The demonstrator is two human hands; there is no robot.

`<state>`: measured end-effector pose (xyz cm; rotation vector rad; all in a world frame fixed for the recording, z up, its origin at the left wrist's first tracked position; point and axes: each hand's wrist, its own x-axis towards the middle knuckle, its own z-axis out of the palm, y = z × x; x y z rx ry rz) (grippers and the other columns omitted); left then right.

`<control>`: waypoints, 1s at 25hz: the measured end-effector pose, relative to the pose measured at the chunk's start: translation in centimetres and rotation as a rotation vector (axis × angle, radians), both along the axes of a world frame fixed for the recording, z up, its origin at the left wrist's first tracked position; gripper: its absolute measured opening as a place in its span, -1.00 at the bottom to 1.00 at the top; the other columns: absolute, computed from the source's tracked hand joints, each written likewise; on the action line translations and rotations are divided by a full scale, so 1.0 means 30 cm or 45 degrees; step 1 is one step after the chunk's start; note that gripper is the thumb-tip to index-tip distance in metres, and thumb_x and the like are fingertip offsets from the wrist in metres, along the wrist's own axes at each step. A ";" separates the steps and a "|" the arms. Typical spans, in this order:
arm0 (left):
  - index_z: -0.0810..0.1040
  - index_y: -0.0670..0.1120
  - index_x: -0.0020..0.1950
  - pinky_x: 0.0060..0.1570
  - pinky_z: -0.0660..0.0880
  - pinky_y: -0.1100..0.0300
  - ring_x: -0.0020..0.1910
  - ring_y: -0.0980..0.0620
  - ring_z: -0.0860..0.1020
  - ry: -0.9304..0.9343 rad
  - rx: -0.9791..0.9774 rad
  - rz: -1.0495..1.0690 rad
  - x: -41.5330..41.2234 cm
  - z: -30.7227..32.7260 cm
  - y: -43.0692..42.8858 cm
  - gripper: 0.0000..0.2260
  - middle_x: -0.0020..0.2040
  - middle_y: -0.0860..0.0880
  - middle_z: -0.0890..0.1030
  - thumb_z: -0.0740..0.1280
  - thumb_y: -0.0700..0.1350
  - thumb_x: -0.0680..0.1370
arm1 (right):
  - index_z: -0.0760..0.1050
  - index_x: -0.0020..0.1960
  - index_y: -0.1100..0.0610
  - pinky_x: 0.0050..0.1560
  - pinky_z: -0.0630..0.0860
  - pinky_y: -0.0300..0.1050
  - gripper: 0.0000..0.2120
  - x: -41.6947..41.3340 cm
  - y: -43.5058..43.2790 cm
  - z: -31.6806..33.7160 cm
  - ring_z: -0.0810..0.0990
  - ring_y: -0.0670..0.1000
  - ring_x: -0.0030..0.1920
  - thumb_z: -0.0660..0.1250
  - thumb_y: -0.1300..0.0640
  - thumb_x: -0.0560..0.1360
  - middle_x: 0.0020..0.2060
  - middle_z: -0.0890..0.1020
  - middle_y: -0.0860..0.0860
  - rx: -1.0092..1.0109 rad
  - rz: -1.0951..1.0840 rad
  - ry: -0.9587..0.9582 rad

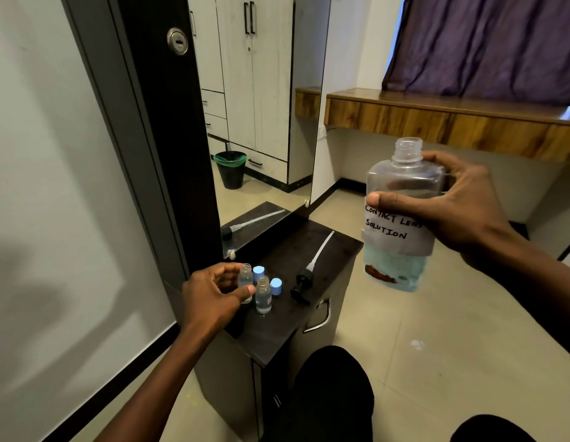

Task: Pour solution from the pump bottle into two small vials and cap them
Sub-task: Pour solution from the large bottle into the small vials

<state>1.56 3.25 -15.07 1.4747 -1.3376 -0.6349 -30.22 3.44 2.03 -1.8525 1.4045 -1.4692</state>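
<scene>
My right hand point(462, 212) holds the clear bottle point(400, 215) upright in the air, right of the cabinet. Its pump is off, its neck is bare, and pale blue liquid fills its lower part. A paper label reads "contact lens solution". My left hand point(213, 295) curls around the far small vial point(245, 279) on the dark cabinet top point(296, 298). A second uncapped vial point(263, 295) stands just right of it with clear liquid inside. Two blue caps point(259, 272) point(276, 286) stand beside the vials. The black pump head with white tube point(304, 282) lies on the cabinet top.
A tall mirror point(261, 106) rises behind the cabinet and reflects wardrobes and a bin. A metal handle point(322, 317) sticks out of the cabinet's right side. A wooden shelf point(452, 119) runs along the wall at right. My knees point(334, 393) are below the cabinet.
</scene>
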 end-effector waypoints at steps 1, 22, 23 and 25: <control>0.68 0.13 0.04 0.03 0.66 0.17 -0.08 0.25 0.71 0.010 0.004 -0.001 0.001 -0.008 0.002 -0.61 -0.06 0.14 0.74 0.65 -0.24 0.35 | 0.52 0.30 -0.02 0.03 0.70 0.04 -0.21 0.001 0.000 0.000 0.72 -0.03 0.05 0.62 -0.17 0.12 0.12 0.69 -0.03 0.000 0.005 -0.001; 0.65 -0.01 0.26 0.15 0.63 0.14 0.10 0.15 0.67 -0.023 -0.202 0.029 0.040 0.134 0.035 -0.58 0.12 0.03 0.71 0.60 -0.12 0.42 | 0.50 0.21 -0.01 -0.19 0.66 -0.25 -0.19 0.052 -0.127 0.001 0.73 -0.06 -0.06 0.60 -0.19 0.01 0.03 0.69 -0.05 0.218 0.204 0.005; 0.64 -0.01 0.28 0.14 0.63 0.18 0.11 0.16 0.67 -0.038 -0.240 0.000 0.028 0.179 0.024 -0.56 0.13 0.03 0.71 0.60 -0.11 0.42 | 0.49 0.23 0.01 -0.16 0.66 -0.23 -0.20 0.065 -0.148 0.005 0.73 -0.06 -0.05 0.60 -0.18 0.04 0.03 0.69 -0.05 0.225 0.242 0.049; 0.59 0.00 0.34 0.13 0.61 0.28 0.15 0.18 0.65 -0.054 -0.247 -0.107 -0.014 0.270 -0.008 -0.49 0.19 0.03 0.68 0.60 -0.07 0.41 | 0.49 0.28 0.03 -0.06 0.68 -0.17 -0.21 0.099 -0.202 0.010 0.71 -0.06 0.00 0.60 -0.15 0.11 0.06 0.69 -0.05 0.224 0.309 0.115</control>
